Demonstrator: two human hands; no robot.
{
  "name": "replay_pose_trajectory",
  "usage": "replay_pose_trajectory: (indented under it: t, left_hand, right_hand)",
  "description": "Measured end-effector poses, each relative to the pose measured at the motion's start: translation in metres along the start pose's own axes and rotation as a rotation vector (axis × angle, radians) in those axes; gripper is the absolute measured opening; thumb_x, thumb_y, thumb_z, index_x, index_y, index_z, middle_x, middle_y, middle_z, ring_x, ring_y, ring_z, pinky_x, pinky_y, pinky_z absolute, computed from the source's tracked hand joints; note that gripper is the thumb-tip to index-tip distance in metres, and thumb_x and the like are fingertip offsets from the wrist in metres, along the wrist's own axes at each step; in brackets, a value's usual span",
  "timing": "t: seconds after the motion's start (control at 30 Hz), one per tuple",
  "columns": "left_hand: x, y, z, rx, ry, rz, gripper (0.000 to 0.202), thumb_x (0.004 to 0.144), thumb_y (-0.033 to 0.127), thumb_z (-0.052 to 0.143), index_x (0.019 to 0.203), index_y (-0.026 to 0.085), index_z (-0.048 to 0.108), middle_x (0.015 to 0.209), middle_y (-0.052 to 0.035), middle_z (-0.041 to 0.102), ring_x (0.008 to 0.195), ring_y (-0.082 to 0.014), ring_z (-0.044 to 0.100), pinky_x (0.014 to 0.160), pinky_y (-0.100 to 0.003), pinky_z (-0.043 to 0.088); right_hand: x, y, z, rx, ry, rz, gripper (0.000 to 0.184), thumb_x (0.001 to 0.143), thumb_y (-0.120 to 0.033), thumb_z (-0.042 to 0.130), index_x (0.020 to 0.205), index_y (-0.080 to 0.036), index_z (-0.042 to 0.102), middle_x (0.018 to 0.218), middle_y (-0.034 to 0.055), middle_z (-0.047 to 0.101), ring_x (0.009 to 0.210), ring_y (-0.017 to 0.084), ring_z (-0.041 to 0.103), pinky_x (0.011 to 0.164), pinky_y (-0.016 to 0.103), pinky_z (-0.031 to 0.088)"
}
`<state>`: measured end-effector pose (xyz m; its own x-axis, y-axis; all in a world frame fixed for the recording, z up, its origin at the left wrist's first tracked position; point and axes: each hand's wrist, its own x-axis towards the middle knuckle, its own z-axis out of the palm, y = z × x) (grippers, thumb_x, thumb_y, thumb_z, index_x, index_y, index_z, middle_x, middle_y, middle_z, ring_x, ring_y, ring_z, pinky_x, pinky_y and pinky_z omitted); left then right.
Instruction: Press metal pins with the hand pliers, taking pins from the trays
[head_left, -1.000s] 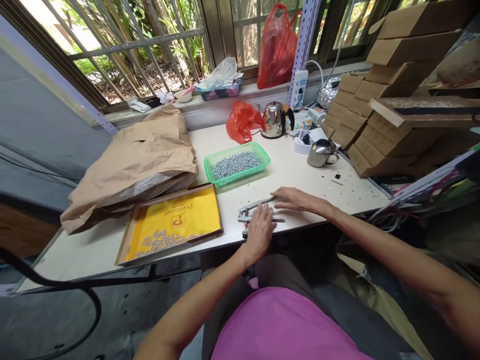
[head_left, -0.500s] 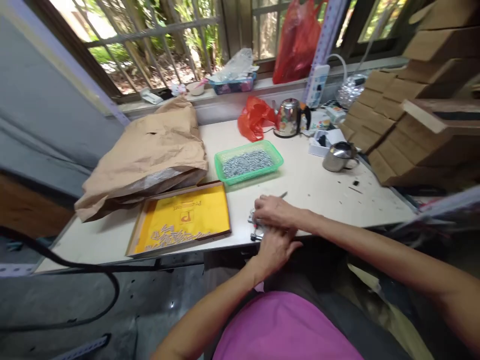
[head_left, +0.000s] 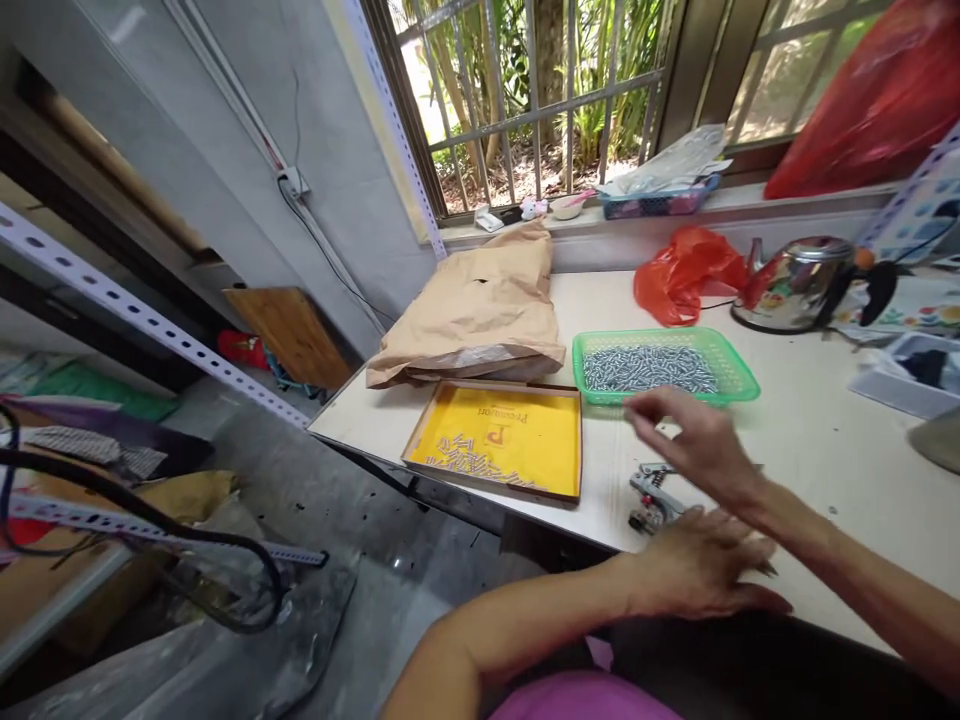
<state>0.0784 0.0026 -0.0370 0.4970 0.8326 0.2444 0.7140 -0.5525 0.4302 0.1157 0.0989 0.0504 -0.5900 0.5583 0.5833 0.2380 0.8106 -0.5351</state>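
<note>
Lower right: 1 left hand (head_left: 694, 565), 1 right hand (head_left: 705, 445), 1 metal tool (head_left: 645, 484). Center: 1 yellow tray (head_left: 540, 440), 1 paper bag (head_left: 480, 300). Right half: 1 green basket (head_left: 739, 380), 1 kettle (head_left: 784, 290), 2 red bags (head_left: 682, 275). Small metal parts (head_left: 649, 370): too many to count.

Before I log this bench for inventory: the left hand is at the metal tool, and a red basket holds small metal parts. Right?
Not quite: the head view shows a green basket, not a red one. It does hold small metal parts, and the left hand is at the metal tool.
</note>
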Motion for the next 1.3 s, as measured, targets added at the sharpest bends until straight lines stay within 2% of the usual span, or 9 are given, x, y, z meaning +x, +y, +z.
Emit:
replay_pose_trajectory:
  t: [0.07,0.13,0.3,0.4,0.73,0.93,1.07,1.2,1.3]
  left_hand:
    - [-0.012,-0.007,-0.019,0.059,0.053,0.042,0.039,0.093,0.040,0.051,0.121,0.014,0.059,0.119,-0.0133,0.063,0.117,-0.0246,0.054,0.097,-0.036,0.045]
    - [-0.037,-0.021,-0.049,0.146,0.115,-0.099,0.027,0.095,0.027,0.046,0.113,0.016,0.063,0.106,-0.0099,0.066,0.105,-0.0209,0.058,0.091,-0.033,0.046]
    - [-0.125,-0.086,-0.141,0.405,0.279,-0.883,0.024,0.094,0.023,0.047,0.088,0.016,0.070,0.090,-0.0086,0.067,0.091,-0.0207,0.058,0.081,-0.032,0.046]
    - [-0.164,-0.120,-0.170,0.450,0.207,-1.113,0.021,0.091,0.026,0.053,0.089,0.015,0.070,0.093,-0.0094,0.067,0.095,-0.0212,0.058,0.084,-0.031,0.044]
    - [-0.165,-0.151,-0.170,0.478,-0.080,-1.214,0.024,0.090,0.027,0.050,0.094,0.014,0.069,0.100,-0.0136,0.068,0.098,-0.0232,0.061,0.079,-0.030,0.045]
    - [-0.156,-0.152,-0.177,0.551,-0.196,-1.103,0.030,0.091,0.018,0.038,0.097,0.010,0.066,0.103,-0.0205,0.065,0.103,-0.0280,0.059,0.083,-0.034,0.045]
    - [-0.156,-0.163,-0.185,0.662,-0.246,-1.060,0.031,0.092,0.023,0.035,0.103,0.013,0.062,0.095,-0.0151,0.068,0.092,-0.0265,0.064,0.077,-0.033,0.046]
    - [-0.145,-0.164,-0.194,0.647,-0.094,-0.959,0.025,0.086,0.028,0.042,0.085,0.016,0.065,0.095,-0.0135,0.067,0.098,-0.0277,0.062,0.079,-0.032,0.047]
    - [-0.119,-0.137,-0.188,0.269,0.104,-1.033,0.020,0.078,0.034,0.053,0.080,0.018,0.065,0.084,-0.0068,0.068,0.080,-0.0227,0.064,0.071,-0.030,0.050]
  right_hand:
    - [0.028,0.014,-0.011,-0.117,0.188,0.042,0.021,0.091,-0.035,0.052,0.106,-0.021,0.059,0.084,0.0040,0.067,0.072,0.016,0.061,0.071,0.029,0.049]
    - [0.049,0.040,-0.017,-0.223,0.233,0.061,0.025,0.092,-0.037,0.050,0.106,-0.019,0.061,0.088,0.0073,0.068,0.076,0.017,0.062,0.074,0.031,0.049]
    - [0.044,0.106,-0.018,-0.330,-0.002,0.032,0.037,0.092,-0.043,0.046,0.117,-0.020,0.061,0.102,0.0134,0.065,0.080,0.024,0.061,0.072,0.037,0.047]
    - [0.010,0.114,-0.016,-0.319,-0.074,0.026,0.042,0.093,-0.043,0.045,0.129,-0.025,0.054,0.109,0.0146,0.062,0.081,0.026,0.061,0.073,0.040,0.047]
    - [-0.089,0.079,-0.016,-0.146,-0.232,0.121,0.031,0.093,-0.042,0.046,0.118,-0.031,0.061,0.115,0.0073,0.064,0.097,0.025,0.066,0.078,0.039,0.055]
    - [-0.118,0.047,-0.025,-0.112,-0.291,0.216,0.030,0.096,-0.038,0.043,0.115,-0.027,0.063,0.117,0.0070,0.063,0.101,0.021,0.064,0.086,0.035,0.053]
    - [-0.122,0.027,-0.030,-0.118,-0.397,0.249,0.028,0.097,-0.029,0.041,0.117,-0.023,0.061,0.112,0.0078,0.061,0.097,0.018,0.062,0.086,0.031,0.051]
    - [-0.121,0.022,-0.030,-0.278,-0.464,0.278,0.026,0.095,-0.023,0.044,0.115,-0.021,0.062,0.103,0.0079,0.060,0.089,0.018,0.059,0.079,0.030,0.047]
    - [-0.122,0.028,-0.026,-0.429,-0.508,0.335,0.025,0.095,-0.017,0.043,0.107,-0.018,0.064,0.096,0.0081,0.060,0.084,0.018,0.056,0.074,0.029,0.042]
